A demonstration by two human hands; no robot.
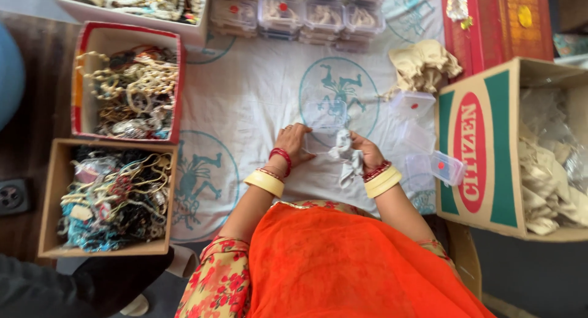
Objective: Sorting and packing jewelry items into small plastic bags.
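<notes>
My left hand (294, 140) rests on a clear plastic box (324, 119) with an open lid, lying on the white printed cloth (257, 97). My right hand (366, 151) grips a small pale cloth pouch (346, 155) just beside the box's near right edge. Both wrists carry yellow and red bangles. Orange fabric covers my lap below.
Two open boxes of tangled jewellery (131, 91) (113, 198) stand at the left. Closed clear boxes (300, 15) line the far edge. Empty clear boxes (429, 162) and a cloth bag (422, 67) lie right, next to a large carton (490, 146) of pouches.
</notes>
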